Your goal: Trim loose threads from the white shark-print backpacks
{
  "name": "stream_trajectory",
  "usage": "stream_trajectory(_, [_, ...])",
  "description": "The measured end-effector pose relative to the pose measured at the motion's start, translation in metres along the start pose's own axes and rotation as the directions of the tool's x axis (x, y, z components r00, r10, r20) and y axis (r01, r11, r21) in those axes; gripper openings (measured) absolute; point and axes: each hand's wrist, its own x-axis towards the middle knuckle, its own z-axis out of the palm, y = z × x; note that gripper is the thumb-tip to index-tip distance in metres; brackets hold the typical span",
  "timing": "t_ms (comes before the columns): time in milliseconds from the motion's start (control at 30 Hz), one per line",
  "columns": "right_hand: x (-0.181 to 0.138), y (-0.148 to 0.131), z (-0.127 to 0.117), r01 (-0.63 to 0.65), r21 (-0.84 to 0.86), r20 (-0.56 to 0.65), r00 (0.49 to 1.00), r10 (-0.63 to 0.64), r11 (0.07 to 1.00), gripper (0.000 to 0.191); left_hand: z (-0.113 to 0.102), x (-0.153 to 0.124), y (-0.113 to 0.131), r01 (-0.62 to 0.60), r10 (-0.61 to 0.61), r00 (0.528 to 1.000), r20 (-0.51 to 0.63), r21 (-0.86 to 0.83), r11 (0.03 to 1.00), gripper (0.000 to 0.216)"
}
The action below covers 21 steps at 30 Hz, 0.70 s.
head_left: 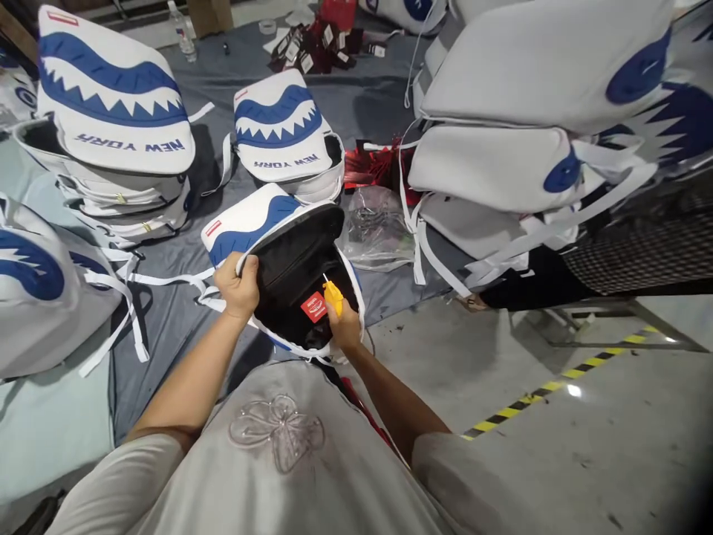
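A white and blue backpack [245, 219] lies unzipped before me, its flap lifted and black lining showing. My left hand [238, 286] is closed on the edge of the raised flap at the left. Inside the opening, at the right, my right hand [345, 327] grips a yellow tagging gun [333, 296] with a thin, needle-like tip pointing up and away from me. Just left of the tool, a red label [313, 306] shows against the black lining. The fingers of my right hand are partly hidden behind the tool.
Stacked backpacks with shark-teeth print [122, 96] stand at left, another stack [278, 134] behind, and grey ones [490, 163] at right. Red tags [317, 44], a clear plastic bag [376, 230] and a water bottle [183, 33] lie or stand farther back. Loose straps [131, 312] trail across the table.
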Motion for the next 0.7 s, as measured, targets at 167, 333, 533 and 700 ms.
stream_trajectory(167, [0.000, -0.004, 0.008, -0.036, 0.075, -0.040, 0.998, 0.039, 0.996, 0.046, 0.006, 0.004, -0.006, 0.059, -0.058, 0.998, -0.005, 0.045, 0.997, 0.058])
stream_trajectory(333, [0.001, -0.011, -0.018, -0.006, 0.069, 0.016, 1.000, 0.005, 0.998, 0.044, 0.008, 0.005, -0.009, 0.110, -0.110, 0.994, 0.002, 0.034, 0.993, 0.059])
stream_trajectory(533, [0.028, -0.006, -0.110, -0.010, -0.116, 0.192, 0.981, 0.032, 0.993, 0.032, 0.007, -0.002, -0.013, 0.109, -0.108, 0.993, 0.047, -0.027, 0.994, 0.059])
stream_trajectory(700, [0.032, -0.015, -0.180, -0.025, -0.278, 0.440, 0.885, 0.151, 0.960, 0.022, 0.005, -0.007, -0.016, 0.153, -0.150, 0.984, 0.093, -0.031, 0.988, 0.055])
